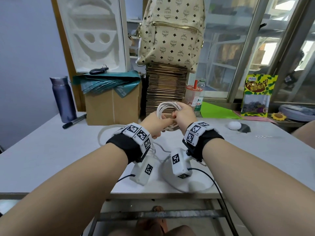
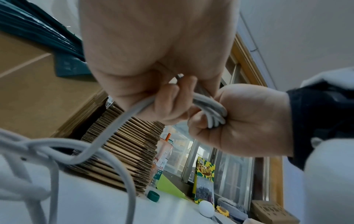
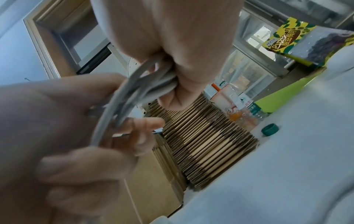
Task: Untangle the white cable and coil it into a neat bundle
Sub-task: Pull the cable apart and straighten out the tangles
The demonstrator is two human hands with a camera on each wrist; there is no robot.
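Loops of round white plastic cable (image 1: 165, 109) stand gathered as an upright coil at the centre of the head view, above the pale grey table (image 1: 51, 143). The right hand (image 1: 183, 114) wraps its fingers round the coil's right side, clamped on several strands. The left hand (image 1: 157, 124) grips the coil's lower left, fingers curled about it. Loose cable trails down onto the table at lower centre, seemingly knotted in the blurred left-wrist view.

Black wristbands (image 1: 124, 147), white tag-marked modules (image 1: 179, 162)
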